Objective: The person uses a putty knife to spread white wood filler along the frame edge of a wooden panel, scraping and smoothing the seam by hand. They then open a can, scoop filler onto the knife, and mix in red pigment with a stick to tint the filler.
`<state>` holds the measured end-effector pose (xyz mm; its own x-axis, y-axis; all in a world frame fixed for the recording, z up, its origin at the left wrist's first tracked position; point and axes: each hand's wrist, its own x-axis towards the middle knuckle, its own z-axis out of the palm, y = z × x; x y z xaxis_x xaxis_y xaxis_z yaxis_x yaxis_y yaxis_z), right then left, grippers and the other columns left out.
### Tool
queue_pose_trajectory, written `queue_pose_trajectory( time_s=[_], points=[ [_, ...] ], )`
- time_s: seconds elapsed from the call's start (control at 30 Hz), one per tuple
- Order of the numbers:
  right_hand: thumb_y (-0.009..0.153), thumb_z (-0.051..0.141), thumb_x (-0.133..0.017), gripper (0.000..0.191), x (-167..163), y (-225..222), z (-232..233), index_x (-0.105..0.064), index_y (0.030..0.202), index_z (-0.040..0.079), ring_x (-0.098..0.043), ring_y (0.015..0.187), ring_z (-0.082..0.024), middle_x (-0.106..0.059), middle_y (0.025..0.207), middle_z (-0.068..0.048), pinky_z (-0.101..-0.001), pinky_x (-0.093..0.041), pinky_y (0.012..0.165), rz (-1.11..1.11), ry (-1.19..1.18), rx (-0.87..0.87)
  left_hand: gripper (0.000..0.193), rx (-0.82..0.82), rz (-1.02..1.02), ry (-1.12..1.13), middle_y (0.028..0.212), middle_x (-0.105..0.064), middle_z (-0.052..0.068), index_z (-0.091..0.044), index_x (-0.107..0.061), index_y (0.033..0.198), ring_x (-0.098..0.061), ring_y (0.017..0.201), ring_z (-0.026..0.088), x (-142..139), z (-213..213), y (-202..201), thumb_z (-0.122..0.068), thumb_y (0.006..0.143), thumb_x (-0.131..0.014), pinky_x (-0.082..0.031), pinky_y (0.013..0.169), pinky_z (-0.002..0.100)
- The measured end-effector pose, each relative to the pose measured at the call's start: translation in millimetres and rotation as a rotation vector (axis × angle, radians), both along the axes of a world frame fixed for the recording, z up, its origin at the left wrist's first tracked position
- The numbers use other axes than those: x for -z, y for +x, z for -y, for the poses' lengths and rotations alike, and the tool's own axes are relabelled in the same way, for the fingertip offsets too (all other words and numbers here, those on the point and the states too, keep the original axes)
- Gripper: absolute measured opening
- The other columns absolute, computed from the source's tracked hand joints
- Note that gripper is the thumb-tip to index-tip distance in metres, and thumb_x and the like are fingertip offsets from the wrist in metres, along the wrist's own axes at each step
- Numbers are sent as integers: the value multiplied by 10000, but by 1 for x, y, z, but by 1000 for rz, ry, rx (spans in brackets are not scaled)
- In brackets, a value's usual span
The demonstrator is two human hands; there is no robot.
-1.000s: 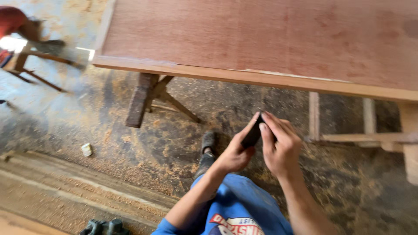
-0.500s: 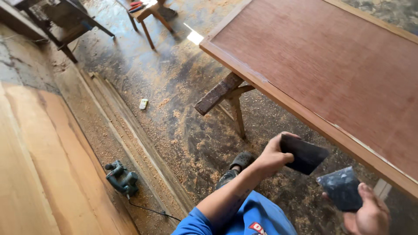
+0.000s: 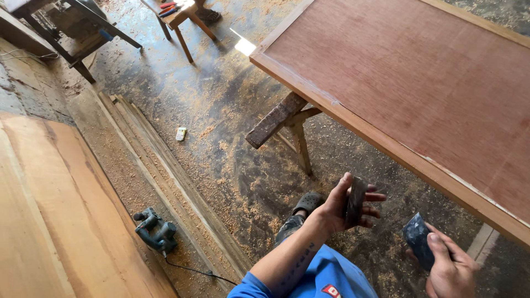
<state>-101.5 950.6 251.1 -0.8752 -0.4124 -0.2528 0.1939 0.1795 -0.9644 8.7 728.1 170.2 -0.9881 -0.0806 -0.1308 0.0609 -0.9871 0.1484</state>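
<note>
**Two dark sanding pieces in hand beside a large wooden panel**

Nearest: right hand [image 3: 450, 267], grip clenched on a dark folded sheet of abrasive paper [image 3: 417, 240], thumb pressed over its upper face; it sits low, below the near edge of the worktop. Just to its left: left hand [image 3: 345, 204], fingers curled round a dark rectangular block [image 3: 355, 200] held upright on edge, grip closed on it. The two hands are apart, with bare floor showing between them. Blue sleeve [image 3: 320, 278] at the bottom of the view; one foot in a grey clog [image 3: 309, 201] just beyond the left wrist.

Middle ground: reddish-brown panel [image 3: 419, 88] with a paler wooden frame, lying flat as the worktop, carried on a rough wooden trestle [image 3: 281, 121]. Floor [image 3: 221, 110] grey, strewn with sawdust and shavings. Green power planer [image 3: 154, 232] with its cord, lying beside long boards [image 3: 160, 171] stacked on the floor. Small pale object [image 3: 181, 133] lying alone on the floor, kind not clear.

Far: wooden stool [image 3: 179, 19] with red-handled tools on it; dark bench frame [image 3: 83, 33] at upper left.
</note>
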Motion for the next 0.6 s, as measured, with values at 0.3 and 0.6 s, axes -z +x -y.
queue_pose_trajectory(
  time_s=[0.3, 0.6],
  points=[
    [1078, 174, -632, 276, -35, 26, 16, -739, 1298, 46, -669, 848, -207, -747, 1067, -208, -293, -537, 719, -267, 315, -117, 766, -28, 171, -698, 1499, -535, 218, 107, -375, 1505, -610, 1267, 339, 6, -13, 0, -3, 817, -691, -520, 1025, 451],
    [1050, 180, -628, 271, -56, 65, 62, -736, 1277, 77, -752, 1010, -260, -755, 1167, -144, -372, -607, 852, -694, 359, -202, 979, -131, -9, -1475, 1446, -578, 227, 34, -252, 1690, -615, 1301, 274, -50, -22, 9, -22, 790, -633, -499, 1076, 336]
  ],
)
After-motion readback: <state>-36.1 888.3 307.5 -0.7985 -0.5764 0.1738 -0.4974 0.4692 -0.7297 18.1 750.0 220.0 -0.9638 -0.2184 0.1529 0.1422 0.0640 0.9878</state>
